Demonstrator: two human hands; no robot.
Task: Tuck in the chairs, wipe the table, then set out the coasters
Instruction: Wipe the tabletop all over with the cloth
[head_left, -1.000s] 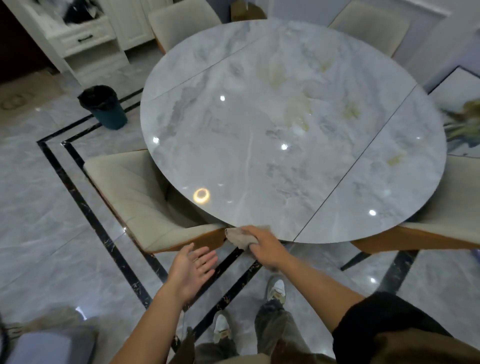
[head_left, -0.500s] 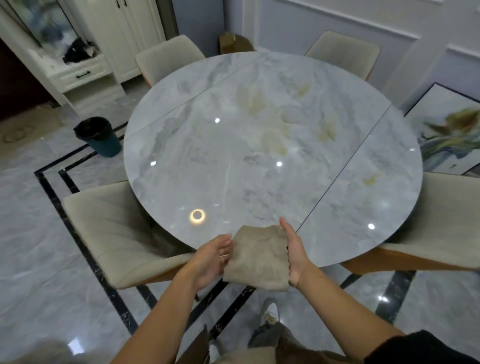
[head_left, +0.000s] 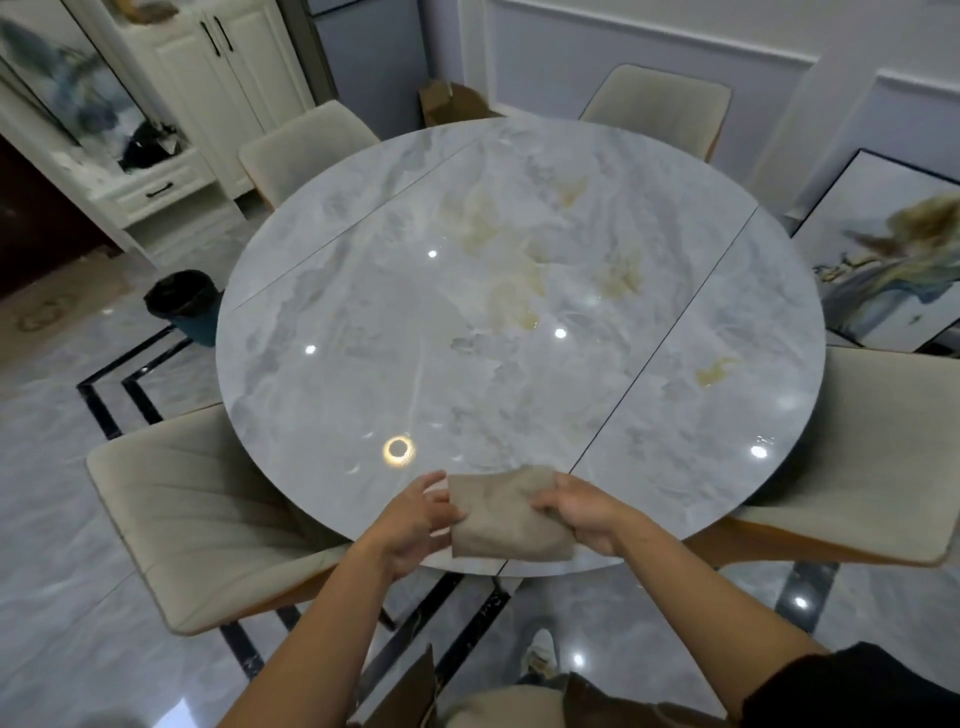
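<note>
Beige folded cloth (head_left: 506, 519) sits at the near rim of the round grey marble-look table (head_left: 395, 332), lower edge about level with the rim, held between both hands. Left hand (head_left: 410, 525) pinches the cloth's left edge with thumb and fingertips; right hand (head_left: 587, 514) is curled over the right edge, gripping it. Cloth's longer side runs left to right between the hands, roughly along the rim. Whole tabletop lies forward of the grip, away from the person. Yellowish patches (head_left: 498, 244) sit past the table centre, a smaller one (head_left: 717, 371) forward-right; can't tell if stain or veining. Both lie more on the right hand's side, so a right-hand push out along the dark seam line (head_left: 670, 332) looks the likely reach. Four beige upholstered chairs already sit close to the table: near-left chair (head_left: 197, 514), near-right chair (head_left: 872, 457), far-left chair (head_left: 306, 145), far-right chair (head_left: 654, 109). So the tucking step looks done and wiping is just starting. No coasters in view. Dark bin (head_left: 182, 301) stands on the floor, left of the table.
</note>
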